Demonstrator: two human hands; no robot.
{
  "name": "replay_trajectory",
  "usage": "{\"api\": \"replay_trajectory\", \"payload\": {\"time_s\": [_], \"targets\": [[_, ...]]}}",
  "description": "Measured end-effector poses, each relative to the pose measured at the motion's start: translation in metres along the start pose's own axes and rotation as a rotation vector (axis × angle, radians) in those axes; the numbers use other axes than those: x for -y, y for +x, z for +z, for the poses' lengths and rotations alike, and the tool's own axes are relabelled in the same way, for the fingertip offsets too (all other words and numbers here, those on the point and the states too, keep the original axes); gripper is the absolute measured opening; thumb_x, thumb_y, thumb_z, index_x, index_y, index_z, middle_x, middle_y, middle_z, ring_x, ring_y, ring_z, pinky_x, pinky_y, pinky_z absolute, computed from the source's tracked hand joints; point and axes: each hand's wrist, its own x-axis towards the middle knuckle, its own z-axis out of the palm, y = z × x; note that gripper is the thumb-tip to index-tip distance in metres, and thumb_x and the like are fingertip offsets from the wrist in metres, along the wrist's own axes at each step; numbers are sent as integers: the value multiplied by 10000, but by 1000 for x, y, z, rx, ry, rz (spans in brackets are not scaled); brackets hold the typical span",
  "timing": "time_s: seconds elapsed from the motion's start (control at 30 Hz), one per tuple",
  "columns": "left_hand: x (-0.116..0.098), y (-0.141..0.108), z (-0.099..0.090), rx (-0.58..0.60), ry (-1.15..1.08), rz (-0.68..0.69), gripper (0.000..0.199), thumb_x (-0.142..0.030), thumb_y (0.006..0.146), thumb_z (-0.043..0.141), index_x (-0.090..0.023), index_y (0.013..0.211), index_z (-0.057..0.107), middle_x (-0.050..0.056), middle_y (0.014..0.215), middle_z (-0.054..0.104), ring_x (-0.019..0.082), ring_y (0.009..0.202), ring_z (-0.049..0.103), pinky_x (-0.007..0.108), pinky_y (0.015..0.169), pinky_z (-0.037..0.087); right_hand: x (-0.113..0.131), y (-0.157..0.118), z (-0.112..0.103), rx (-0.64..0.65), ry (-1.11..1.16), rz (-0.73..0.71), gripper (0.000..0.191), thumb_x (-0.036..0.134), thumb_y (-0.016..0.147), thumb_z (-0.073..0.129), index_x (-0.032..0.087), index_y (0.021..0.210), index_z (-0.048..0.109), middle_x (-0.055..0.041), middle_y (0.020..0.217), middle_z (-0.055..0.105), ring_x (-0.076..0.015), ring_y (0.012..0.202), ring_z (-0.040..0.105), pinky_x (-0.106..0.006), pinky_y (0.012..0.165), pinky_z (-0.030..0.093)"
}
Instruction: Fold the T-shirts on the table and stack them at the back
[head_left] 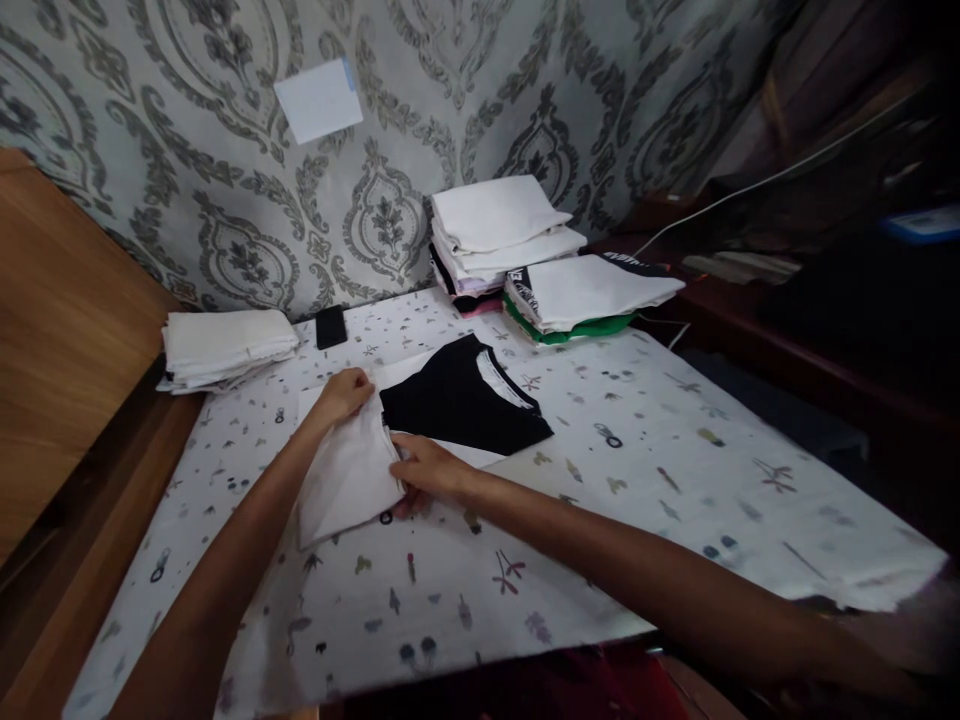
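Note:
A shirt with a black top section [457, 400] and a round neckline lies in the middle of the table. Its left part is white fabric [345, 475] folded over in layers; whether it is one piece with the black section, I cannot tell. My left hand [346, 393] pinches the upper corner of the white fabric between closed fingers. Lower down, my right hand [426, 468] grips the right edge of the same fabric, thumb on top and fingers underneath. White material shows beneath the black section.
Folded clothes [502, 225] are stacked against the patterned wall, beside another pile [592, 290] with a green layer. At the left sits a white folded stack [229, 345] near a black phone [331, 327]. A wooden panel [67, 330] borders the printed tablecloth [600, 540].

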Motion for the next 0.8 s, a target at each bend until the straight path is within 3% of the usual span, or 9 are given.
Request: {"api": "replay_trajectory", "payload": {"time_s": [0.1, 0.27, 0.4, 0.5, 0.67, 0.8], "targets": [[-2, -6, -2, 3, 14, 38, 141, -308, 841, 546, -198, 757, 574, -15, 626, 605, 152, 589, 586, 258, 605, 427, 0, 6, -6, 25, -49, 27, 490, 132, 836, 522, 183, 1323, 509, 14, 604, 647, -188, 538, 687, -229, 475, 518], [-5, -13, 2, -44, 142, 89, 206, -389, 843, 578, -208, 744, 576, 17, 695, 651, 191, 709, 602, 273, 612, 374, 11, 10, -7, -46, -238, -44, 499, 141, 844, 539, 159, 1343, 532, 15, 650, 656, -164, 502, 641, -252, 513, 520], [-4, -14, 6, -59, 132, 55, 236, -418, 843, 587, -218, 723, 551, 15, 685, 643, 192, 708, 596, 274, 604, 348, 19, 6, -11, -73, -434, -142, 623, 140, 855, 556, 175, 1469, 453, 31, 686, 669, -118, 490, 604, -267, 671, 531], [-2, -14, 7, -46, 95, 30, 233, -413, 837, 601, -220, 720, 545, 6, 663, 628, 184, 684, 592, 269, 596, 345, 24, 6, -18, -124, -579, -136, 628, 187, 889, 554, 162, 1501, 418, 10, 709, 694, -155, 605, 654, -297, 765, 511], [-3, -16, 7, -52, 102, -5, 222, -417, 820, 606, -215, 731, 586, 16, 665, 644, 190, 678, 596, 273, 581, 337, 28, 24, -28, -393, -876, -179, 383, 229, 940, 531, 228, 1311, 623, -64, 993, 734, -228, 973, 673, -304, 812, 464], [-5, -15, 10, -67, 145, -27, 89, -281, 782, 598, -208, 732, 611, 44, 707, 673, 212, 729, 619, 281, 598, 346, 25, 44, -27, -438, -1014, -264, 289, 206, 945, 518, 239, 1179, 684, -67, 1138, 706, -224, 1035, 652, -298, 796, 449]]}}
